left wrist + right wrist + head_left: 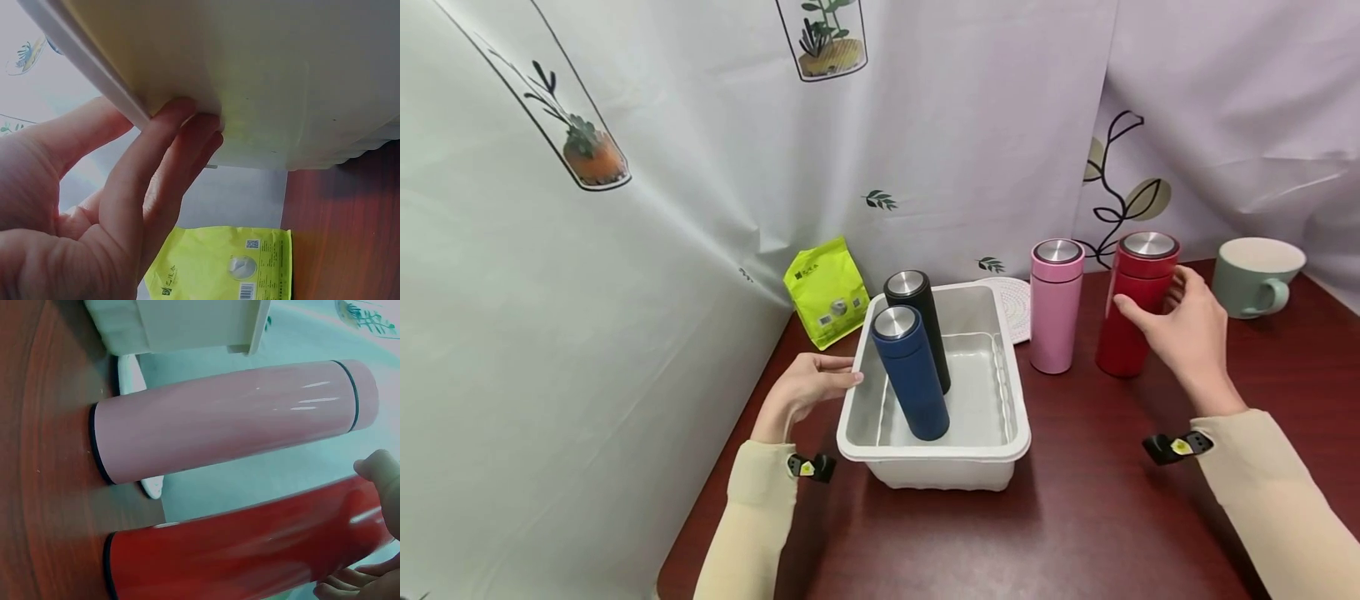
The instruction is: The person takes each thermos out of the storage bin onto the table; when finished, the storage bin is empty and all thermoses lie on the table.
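Four flasks are standing before you on a dark red table (1097, 517), two inside a white bin (934, 454) and two on the bare wood. Toward the table's left edge, the bin is holding a blue flask (913, 379) in front and a black flask (934, 329) behind it; whether those two are touching you cannot tell. Right of the bin, nearer the far edge, a pink flask (1056, 312) and a red flask (1138, 287) are standing upright, side by side and apart. A green mug (1247, 271) is sitting just beyond the red one, by the far edge, and a lime pouch (831, 292) is resting near the far left corner.

Your left hand (808, 383) is gripping the bin's left rim, thumb and fingers closing on opposite faces of the thin wall, probably to steady it. Your right hand (1195, 325) is curving round the upper part of the red flask, spread about as wide as its body, with the thumb on the near side and the fingers reaching behind; likely you are taking it high for a balanced hold. How firmly that hand is pressing, the views are not showing.
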### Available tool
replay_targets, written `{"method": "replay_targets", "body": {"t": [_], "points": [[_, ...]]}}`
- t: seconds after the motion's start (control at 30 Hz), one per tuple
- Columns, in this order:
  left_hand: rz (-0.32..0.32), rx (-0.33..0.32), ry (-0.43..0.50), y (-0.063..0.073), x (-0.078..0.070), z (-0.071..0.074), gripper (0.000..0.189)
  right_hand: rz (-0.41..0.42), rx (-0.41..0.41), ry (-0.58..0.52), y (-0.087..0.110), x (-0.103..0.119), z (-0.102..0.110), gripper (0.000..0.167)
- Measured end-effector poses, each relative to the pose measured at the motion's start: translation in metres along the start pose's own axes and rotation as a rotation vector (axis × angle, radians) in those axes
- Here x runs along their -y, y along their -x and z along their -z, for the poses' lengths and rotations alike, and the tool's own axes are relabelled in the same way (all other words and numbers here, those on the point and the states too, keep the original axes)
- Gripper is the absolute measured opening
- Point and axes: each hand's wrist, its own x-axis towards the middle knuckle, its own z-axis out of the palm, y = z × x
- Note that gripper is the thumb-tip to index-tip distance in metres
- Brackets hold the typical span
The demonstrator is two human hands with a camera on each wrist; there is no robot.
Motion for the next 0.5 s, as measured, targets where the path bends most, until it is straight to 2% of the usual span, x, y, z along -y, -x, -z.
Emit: {"method": "replay_targets", "body": {"t": [0.23, 0.5], "points": [[0.005, 0.000, 0.007, 0.001, 0.002, 0.000, 0.048, -0.021, -0.011, -0.034, 0.007, -0.001, 0.003, 0.088], [0.006, -0.002, 0.005, 0.001, -0.001, 0.001, 0.049, -0.021, -0.036, 0.026, 0.011, 0.008, 0.016, 0.086]]}}
